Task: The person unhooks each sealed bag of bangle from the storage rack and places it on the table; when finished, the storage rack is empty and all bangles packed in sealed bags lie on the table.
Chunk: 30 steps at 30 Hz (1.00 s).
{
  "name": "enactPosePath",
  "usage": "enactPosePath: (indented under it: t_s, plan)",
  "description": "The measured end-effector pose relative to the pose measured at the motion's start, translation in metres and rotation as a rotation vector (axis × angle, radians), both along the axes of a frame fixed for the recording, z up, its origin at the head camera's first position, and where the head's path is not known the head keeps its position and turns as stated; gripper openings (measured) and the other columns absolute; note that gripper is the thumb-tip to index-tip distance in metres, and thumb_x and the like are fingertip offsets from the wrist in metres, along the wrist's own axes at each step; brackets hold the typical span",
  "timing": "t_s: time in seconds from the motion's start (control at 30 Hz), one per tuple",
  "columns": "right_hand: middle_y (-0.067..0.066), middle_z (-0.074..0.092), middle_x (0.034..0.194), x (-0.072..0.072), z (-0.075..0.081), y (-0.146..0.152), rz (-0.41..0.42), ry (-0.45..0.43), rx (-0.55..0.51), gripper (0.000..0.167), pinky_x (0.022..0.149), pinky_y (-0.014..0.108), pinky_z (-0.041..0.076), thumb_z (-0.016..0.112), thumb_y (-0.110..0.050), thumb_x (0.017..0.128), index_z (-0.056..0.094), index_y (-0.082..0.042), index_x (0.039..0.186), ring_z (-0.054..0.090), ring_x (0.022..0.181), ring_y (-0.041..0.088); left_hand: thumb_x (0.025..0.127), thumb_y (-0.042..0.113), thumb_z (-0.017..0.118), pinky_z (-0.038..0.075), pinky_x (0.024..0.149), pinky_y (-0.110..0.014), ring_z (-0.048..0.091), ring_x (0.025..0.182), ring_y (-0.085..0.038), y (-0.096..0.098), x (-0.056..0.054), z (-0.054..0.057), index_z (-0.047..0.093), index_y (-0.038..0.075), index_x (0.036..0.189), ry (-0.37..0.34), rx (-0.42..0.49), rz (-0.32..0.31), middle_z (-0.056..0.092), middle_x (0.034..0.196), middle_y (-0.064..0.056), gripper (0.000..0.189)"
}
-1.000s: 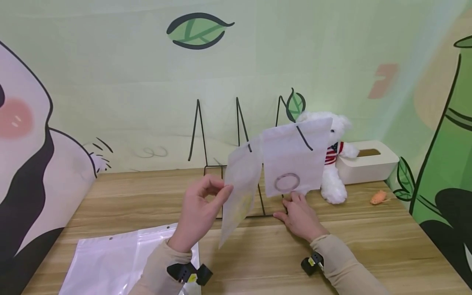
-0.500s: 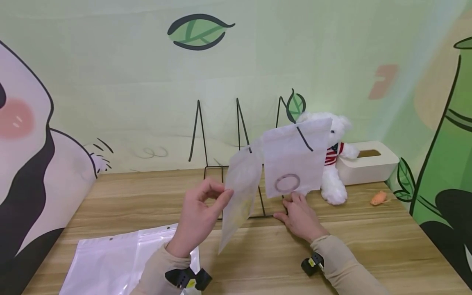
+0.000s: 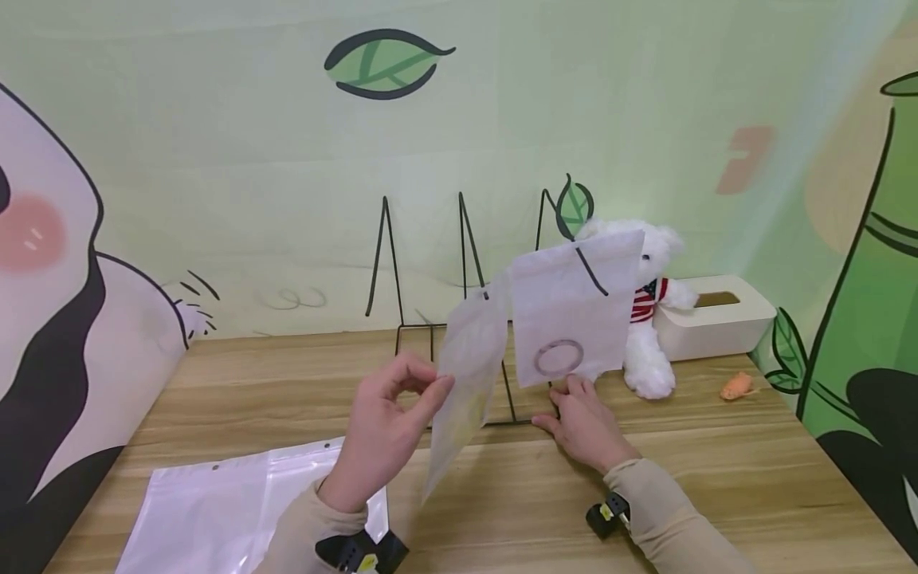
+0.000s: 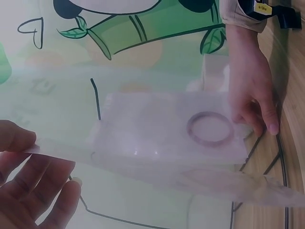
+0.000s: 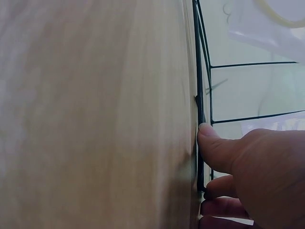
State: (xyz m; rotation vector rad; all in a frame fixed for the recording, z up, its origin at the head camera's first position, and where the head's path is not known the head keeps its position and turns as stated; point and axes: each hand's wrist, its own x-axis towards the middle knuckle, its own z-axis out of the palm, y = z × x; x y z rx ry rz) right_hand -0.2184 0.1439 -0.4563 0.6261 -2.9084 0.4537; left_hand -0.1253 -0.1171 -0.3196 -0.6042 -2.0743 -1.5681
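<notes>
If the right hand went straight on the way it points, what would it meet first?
Likely the black wire rack: the right hand's thumb rests against its frame. Depth beyond that is unclear.

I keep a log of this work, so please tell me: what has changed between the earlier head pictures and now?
The left hand has moved slightly down in the head view, drawing the pinched translucent bag along. Nothing was taken hold of or let go. The right hand stays on the black wire rack, and the second hanging bag stays put.
</notes>
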Motion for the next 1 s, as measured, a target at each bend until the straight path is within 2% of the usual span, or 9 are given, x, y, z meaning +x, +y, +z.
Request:
enactPosePath:
  t_s: [0.53, 0.7, 0.83, 1.0]
  plan:
    - [0.012, 0.048, 0.1, 0.0, 0.0, 0.0, 0.003, 0.0, 0.005, 0.055, 0.078, 0.045, 0.049, 0.069, -0.037, 0.09, 0.063, 0.008, 0.12, 0.046, 0.097, 0.029, 0.087, 0.0, 0.07, 0.052, 0.068, -0.027, 0.06, 0.072, -0.013, 0.001, 0.008, 0.005, 0.065, 0.009, 0.083, 0.066, 0.011, -0.007, 0.064, 0.079, 0.0, 0.011]
    - [0.01, 0.047, 0.098, 0.001, 0.0, 0.0, 0.011, -0.005, -0.008, 0.05, 0.074, 0.041, 0.048, 0.069, -0.036, 0.09, 0.065, 0.005, 0.117, 0.043, 0.091, 0.026, 0.087, -0.001, 0.07, 0.053, 0.069, -0.027, 0.061, 0.073, -0.013, 0.002, 0.013, 0.004, 0.066, 0.009, 0.085, 0.078, 0.016, -0.003, 0.065, 0.079, 0.0, 0.011]
    - [0.008, 0.045, 0.094, 0.001, 0.0, 0.0, 0.015, -0.007, -0.014, 0.043, 0.068, 0.037, 0.044, 0.07, -0.035, 0.09, 0.067, 0.002, 0.111, 0.04, 0.085, 0.024, 0.086, -0.003, 0.07, 0.054, 0.068, -0.026, 0.063, 0.075, -0.012, 0.001, 0.018, 0.002, 0.065, 0.007, 0.085, 0.054, 0.033, -0.006, 0.067, 0.082, -0.002, 0.012]
    - [0.007, 0.045, 0.094, 0.001, 0.002, 0.0, 0.016, -0.005, -0.018, 0.041, 0.068, 0.036, 0.043, 0.07, -0.035, 0.09, 0.067, 0.001, 0.109, 0.039, 0.084, 0.024, 0.085, -0.005, 0.07, 0.054, 0.057, -0.024, 0.063, 0.073, -0.011, 0.0, 0.022, 0.0, 0.065, 0.007, 0.084, -0.005, 0.073, -0.012, 0.067, 0.083, -0.003, 0.013]
